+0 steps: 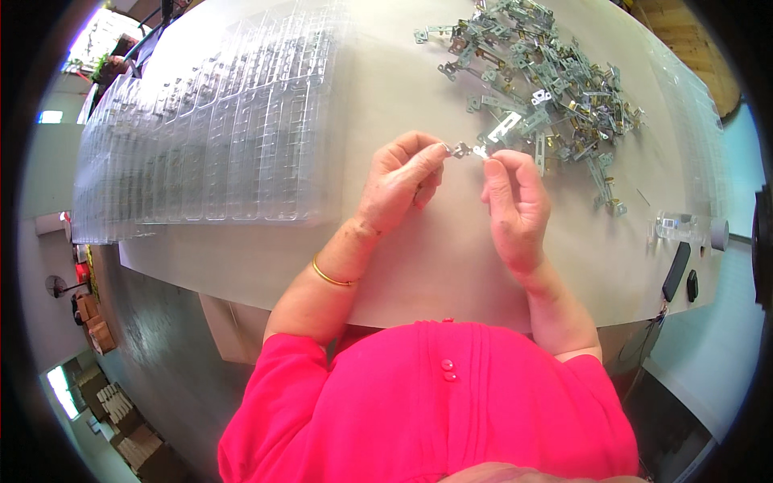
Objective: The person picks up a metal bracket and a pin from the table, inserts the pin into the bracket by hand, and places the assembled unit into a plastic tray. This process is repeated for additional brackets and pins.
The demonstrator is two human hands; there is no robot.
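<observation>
We wear a bright pink top [378,402] with elbow-length sleeves [278,378], narrow vertical pleats [481,394] and two round, shiny buttons [448,377]; a thin gold bangle [328,278] circles our left forearm [318,302].

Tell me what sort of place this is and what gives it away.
Probably a small workshop: a heap of small metal parts lies on the table, clear plastic trays sit to its left, and what look like cardboard boxes stand in the background.
</observation>
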